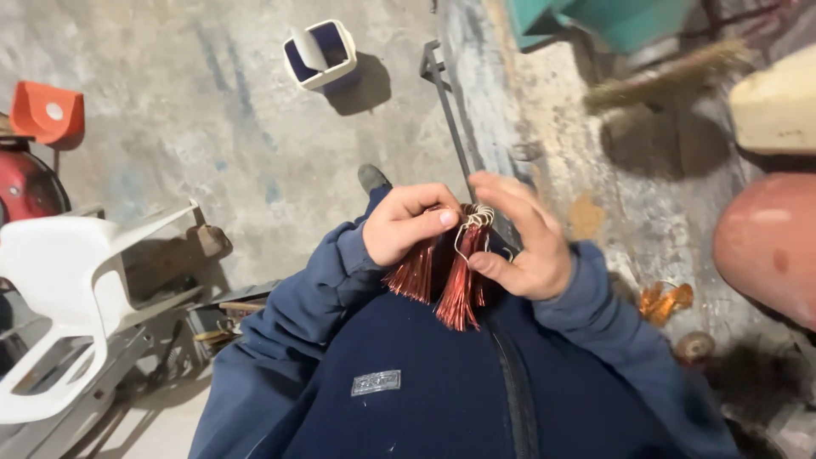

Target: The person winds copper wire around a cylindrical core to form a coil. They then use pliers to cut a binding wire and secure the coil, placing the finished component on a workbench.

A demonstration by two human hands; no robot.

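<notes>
A bundle of thin copper wires point(459, 285) hangs in front of my dark blue jacket, its cut ends fanned out downward. A light-coloured wire point(476, 223) is wound around the top of the bundle. My left hand point(406, 225) is closed around the left part of the bundle, thumb pressed near the binding. My right hand point(518, 242) pinches the bundle's right side, with fingers curled over the wound wire. Both hands touch the bundle at chest height.
A white plastic chair point(64, 289) stands at the left. On the concrete floor lie a white and blue bin point(321, 55), a metal bar point(446, 102), a brush point(663, 76) and copper scraps point(665, 300). A red rounded object point(765, 246) sits at the right.
</notes>
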